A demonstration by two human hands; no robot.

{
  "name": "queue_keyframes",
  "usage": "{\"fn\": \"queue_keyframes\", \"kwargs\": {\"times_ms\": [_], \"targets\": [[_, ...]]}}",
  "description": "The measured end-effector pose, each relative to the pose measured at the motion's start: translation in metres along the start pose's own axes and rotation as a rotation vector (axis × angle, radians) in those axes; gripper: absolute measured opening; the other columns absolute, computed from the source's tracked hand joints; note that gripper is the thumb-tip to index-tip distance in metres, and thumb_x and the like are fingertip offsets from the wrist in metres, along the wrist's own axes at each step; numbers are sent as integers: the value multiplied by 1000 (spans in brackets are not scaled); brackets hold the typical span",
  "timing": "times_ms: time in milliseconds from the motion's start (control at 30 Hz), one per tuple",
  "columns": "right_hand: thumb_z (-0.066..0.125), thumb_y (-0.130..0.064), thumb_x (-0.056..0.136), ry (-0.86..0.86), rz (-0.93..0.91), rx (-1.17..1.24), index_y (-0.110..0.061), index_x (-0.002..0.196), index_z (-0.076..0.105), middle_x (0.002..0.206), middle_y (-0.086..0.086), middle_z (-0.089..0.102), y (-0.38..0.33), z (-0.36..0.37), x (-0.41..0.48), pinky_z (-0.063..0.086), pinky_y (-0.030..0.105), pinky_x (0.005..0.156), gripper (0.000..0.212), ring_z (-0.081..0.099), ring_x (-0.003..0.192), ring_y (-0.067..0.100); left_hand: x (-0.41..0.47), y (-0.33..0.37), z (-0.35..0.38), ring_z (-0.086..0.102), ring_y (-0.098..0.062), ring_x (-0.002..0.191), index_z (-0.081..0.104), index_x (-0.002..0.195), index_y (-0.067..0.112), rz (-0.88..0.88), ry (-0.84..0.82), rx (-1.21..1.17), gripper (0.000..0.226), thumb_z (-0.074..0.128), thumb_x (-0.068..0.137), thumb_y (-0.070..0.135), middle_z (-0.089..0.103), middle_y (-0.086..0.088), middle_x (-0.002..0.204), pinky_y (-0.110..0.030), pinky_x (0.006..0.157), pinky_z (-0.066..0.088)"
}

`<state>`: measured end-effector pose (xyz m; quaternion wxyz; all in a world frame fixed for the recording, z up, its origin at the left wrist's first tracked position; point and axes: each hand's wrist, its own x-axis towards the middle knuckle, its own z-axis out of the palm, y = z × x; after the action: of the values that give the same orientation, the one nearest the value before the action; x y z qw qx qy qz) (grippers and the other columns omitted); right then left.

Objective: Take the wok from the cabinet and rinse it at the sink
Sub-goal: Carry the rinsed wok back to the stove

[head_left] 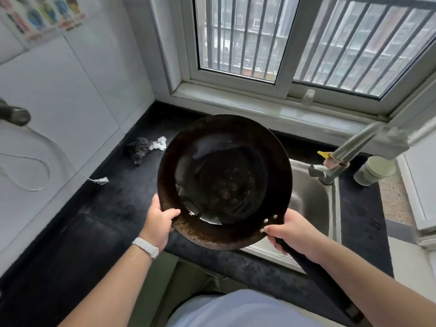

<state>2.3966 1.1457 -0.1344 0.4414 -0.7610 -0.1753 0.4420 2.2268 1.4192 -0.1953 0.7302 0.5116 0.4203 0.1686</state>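
Holding the round dark carbon-steel wok over the steel sink, left edge over the black table. Left hand clamped on rim, right hand on the handle. Carry step; next: shift wok under the metal tap, free a hand for water.

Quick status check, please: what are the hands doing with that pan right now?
Left hand grips wok rim; right hand holds its handle. Wok held over counter edge, partly above sink. Faucet dry, nothing blocking.
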Motion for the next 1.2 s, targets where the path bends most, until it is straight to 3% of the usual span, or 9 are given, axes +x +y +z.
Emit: {"fn": "queue_keyframes", "kwargs": {"times_ms": [100, 167, 400, 633, 733, 800, 967, 1067, 1200], "targets": [[60, 0, 80, -65, -49, 25, -4, 75, 53, 53, 17, 57, 1, -15, -1, 42, 29, 41, 10, 49, 45, 25, -30, 1, 14, 75, -30, 87, 56, 117, 14, -31, 88, -79, 39, 51, 92, -16, 74, -13, 100, -40, 63, 62], [62, -1, 80, -101, -77, 30, -4, 77, 54, 53, 15, 57, 3, -26, -1, 43, 28, 41, 10, 50, 45, 25, -51, -4, 28, 76, -31, 85, 58, 116, 12, -56, 110, -155, 39, 48, 92, -17, 75, -17, 101, -40, 60, 62], [68, -8, 77, -257, -128, -7, -7, 86, 55, 56, 12, 58, 10, -60, -2, 44, 28, 42, 16, 51, 47, 23, -111, -17, 71, 75, -35, 95, 53, 137, 7, 26, 208, -298, 54, 41, 91, -20, 73, -22, 117, -46, 65, 63], [67, -3, 89, -433, -245, -59, -3, 82, 57, 61, 8, 65, -5, -78, 4, 48, 30, 45, 13, 58, 50, 23, -153, -7, 84, 73, -31, 93, 60, 126, 22, 156, 352, -345, 60, 42, 88, -20, 77, -8, 105, -54, 75, 62], [64, -8, 96, -458, -256, -138, -6, 92, 58, 64, 4, 70, -18, -77, 9, 52, 31, 47, 7, 66, 54, 23, -173, -2, 83, 72, -29, 92, 63, 120, 26, 218, 394, -370, 57, 47, 85, -16, 77, -4, 101, -48, 68, 62], [64, -14, 97, -436, -247, -213, -11, 96, 57, 65, 2, 73, -28, -71, 12, 53, 30, 46, 8, 68, 54, 22, -183, 0, 81, 71, -29, 94, 63, 120, 28, 261, 430, -380, 58, 54, 76, -9, 76, -5, 103, -51, 73, 62], [69, -20, 92, -381, -288, -266, -23, 97, 59, 61, -2, 71, -43, -44, 16, 47, 35, 48, 11, 60, 50, 19, -207, 1, 70, 68, -27, 92, 63, 121, 31, 332, 516, -395, 61, 53, 74, -7, 76, 0, 100, -48, 72, 59], [68, -21, 92, -427, -336, -325, -22, 98, 58, 62, 0, 71, -52, -24, 12, 47, 31, 46, 12, 59, 46, 16, -224, 0, 55, 67, -30, 97, 63, 121, 31, 346, 566, -402, 60, 51, 80, -12, 75, -4, 106, -52, 79, 57], [64, -16, 95, -557, -365, -354, -18, 98, 54, 60, 0, 66, -65, 12, 0, 43, 25, 40, 11, 56, 45, 16, -258, -4, 33, 65, -29, 97, 63, 120, 31, 360, 641, -458, 61, 54, 71, -4, 72, -5, 108, -49, 81, 54]]}}
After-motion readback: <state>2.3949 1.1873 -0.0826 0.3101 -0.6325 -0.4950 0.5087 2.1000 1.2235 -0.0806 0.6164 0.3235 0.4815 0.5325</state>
